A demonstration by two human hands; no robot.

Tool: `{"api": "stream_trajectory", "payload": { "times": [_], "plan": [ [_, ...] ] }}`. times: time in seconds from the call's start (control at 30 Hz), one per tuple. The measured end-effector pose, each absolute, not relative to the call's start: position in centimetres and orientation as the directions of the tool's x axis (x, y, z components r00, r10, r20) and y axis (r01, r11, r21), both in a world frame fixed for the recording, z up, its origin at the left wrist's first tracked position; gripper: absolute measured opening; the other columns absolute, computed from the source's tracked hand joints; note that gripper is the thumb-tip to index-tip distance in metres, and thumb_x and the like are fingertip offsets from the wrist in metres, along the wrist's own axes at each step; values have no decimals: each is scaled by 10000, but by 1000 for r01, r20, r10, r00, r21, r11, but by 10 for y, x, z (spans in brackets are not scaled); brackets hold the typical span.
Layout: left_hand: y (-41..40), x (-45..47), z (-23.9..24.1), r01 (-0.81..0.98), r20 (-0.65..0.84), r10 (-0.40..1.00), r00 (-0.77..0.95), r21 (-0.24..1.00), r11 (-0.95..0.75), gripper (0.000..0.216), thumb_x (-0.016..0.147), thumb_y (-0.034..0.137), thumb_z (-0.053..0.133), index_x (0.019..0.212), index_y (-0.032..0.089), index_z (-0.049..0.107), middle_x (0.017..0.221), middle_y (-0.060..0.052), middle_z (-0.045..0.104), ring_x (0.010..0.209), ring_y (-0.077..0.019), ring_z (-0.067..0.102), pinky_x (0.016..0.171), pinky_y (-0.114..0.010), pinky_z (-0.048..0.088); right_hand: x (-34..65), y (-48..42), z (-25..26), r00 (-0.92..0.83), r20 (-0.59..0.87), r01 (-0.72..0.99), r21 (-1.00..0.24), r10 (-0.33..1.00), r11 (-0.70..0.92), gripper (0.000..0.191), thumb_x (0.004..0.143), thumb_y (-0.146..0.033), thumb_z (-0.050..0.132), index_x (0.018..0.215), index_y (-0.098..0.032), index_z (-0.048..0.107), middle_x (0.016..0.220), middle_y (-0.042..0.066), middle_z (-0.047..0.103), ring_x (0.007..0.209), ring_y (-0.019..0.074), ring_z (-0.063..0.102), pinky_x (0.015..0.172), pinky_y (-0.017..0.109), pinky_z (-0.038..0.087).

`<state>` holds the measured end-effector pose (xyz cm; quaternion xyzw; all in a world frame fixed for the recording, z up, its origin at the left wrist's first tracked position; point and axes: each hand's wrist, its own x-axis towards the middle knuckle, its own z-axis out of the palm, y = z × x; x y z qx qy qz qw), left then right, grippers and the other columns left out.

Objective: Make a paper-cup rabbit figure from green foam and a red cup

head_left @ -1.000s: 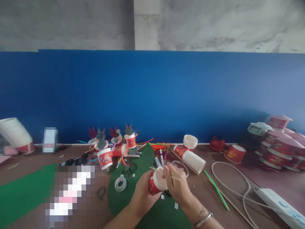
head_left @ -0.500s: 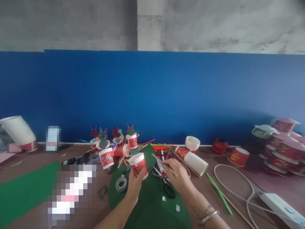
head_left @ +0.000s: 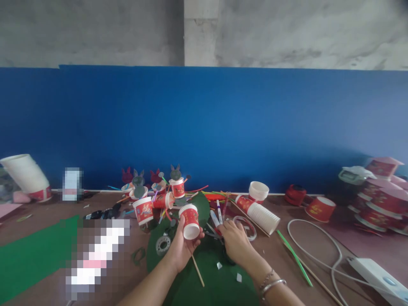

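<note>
My left hand (head_left: pixel 181 250) is closed around a red paper cup (head_left: pixel 190 216) with a white rim, tilted so its round white end faces me. A thin wooden stick (head_left: pixel 198 270) runs down from under the fingers of that hand. My right hand (head_left: pixel 234 240) reaches palm down into the tools right of the cup, fingers bent. Its fingertips are partly hidden, so any hold is unclear. Beside them lie a white marker (head_left: pixel 219 211) and a whitish tool (head_left: pixel 214 219). Under the right hand the scissors are mostly covered. A tape roll (head_left: pixel 163 245) lies left of the cup.
Cup figures with animal heads (head_left: pixel 175 173) stand at the back beside a blue panel (head_left: pixel 204 127). Stacked cups (head_left: pixel 263 217) lie right of centre. A green strip (head_left: pixel 295 258), a looping cable (head_left: pixel 338 250) and a power strip (head_left: pixel 378 278) lie farther right.
The cup has tipped over in my left hand, from mouth up to its end facing me. The stick has passed from my right hand to the left, and my right hand has dropped onto the tools.
</note>
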<state>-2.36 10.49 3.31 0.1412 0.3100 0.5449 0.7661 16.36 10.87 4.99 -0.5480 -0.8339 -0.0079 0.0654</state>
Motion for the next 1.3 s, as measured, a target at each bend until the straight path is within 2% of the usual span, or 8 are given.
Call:
{"api": "stream_trajectory", "payload": {
  "times": [0.07, 0.13, 0.2, 0.3, 0.4, 0.67, 0.93, 1.3],
  "plan": [
    [106, -23, 32, -748, -335, 918, 210, 550, 372, 487, 794, 564, 506, 863, 92, 602, 654, -79, 673, 527, -129, 615, 452, -194, 465, 163, 110, 52, -389, 104, 917, -55, 915, 396, 489, 713, 11, 379, 1130, -169, 559, 1013, 118, 587, 984, 259, 494, 849, 376, 309],
    [108, -22, 31, -759, -327, 922, 207, 541, 362, 475, 804, 548, 501, 857, 86, 600, 669, -90, 675, 522, -122, 606, 465, -193, 470, 164, 110, 56, -345, 108, 933, -71, 932, 353, 617, 687, 54, 347, 1254, -156, 469, 1067, 126, 563, 971, 238, 511, 847, 351, 323],
    [109, -21, 30, -776, -316, 930, 188, 532, 338, 442, 817, 519, 503, 860, 89, 600, 687, -90, 680, 548, -126, 620, 499, -198, 490, 163, 107, 64, -300, 119, 938, -140, 946, 316, 701, 687, 68, 318, 1350, -155, 351, 1114, 132, 540, 937, 214, 540, 811, 315, 356],
    [109, -21, 31, -802, -324, 937, 129, 522, 291, 371, 831, 460, 518, 857, 99, 601, 693, -76, 685, 606, -143, 649, 557, -213, 519, 157, 97, 76, -342, 117, 885, -293, 933, 361, 642, 782, -12, 314, 1392, -209, 275, 1118, 114, 546, 885, 188, 579, 738, 271, 399],
    [108, -21, 34, -810, -349, 932, 99, 516, 279, 329, 827, 426, 542, 853, 104, 608, 716, -70, 694, 652, -152, 666, 601, -221, 537, 145, 83, 85, -450, 111, 817, -348, 886, 459, 514, 850, -128, 344, 1346, -263, 372, 1061, 88, 593, 873, 188, 606, 708, 255, 419],
    [109, -23, 30, -830, -400, 899, 178, 429, 356, 392, 788, 479, 570, 897, 106, 622, 802, -88, 716, 744, -194, 690, 671, -264, 558, 124, 61, 85, -411, 121, 891, -156, 903, 426, 490, 855, -124, 385, 1320, -274, 429, 851, 75, 665, 688, 193, 653, 510, 230, 361],
    [110, -21, 27, -819, -398, 892, 214, 426, 386, 409, 767, 518, 576, 853, 121, 631, 768, -85, 718, 771, -208, 692, 663, -258, 552, 117, 60, 71, -448, 108, 879, -130, 888, 459, 506, 835, -83, 402, 1302, -276, 441, 880, 70, 658, 689, 178, 649, 504, 232, 353],
    [112, -22, 24, -800, -393, 892, 224, 448, 399, 430, 749, 537, 586, 818, 114, 627, 735, -92, 714, 787, -223, 690, 671, -268, 551, 114, 59, 69, -415, 98, 897, -120, 905, 425, 549, 817, -45, 397, 1314, -276, 431, 896, 79, 654, 719, 188, 653, 532, 226, 394]
  ]
}}
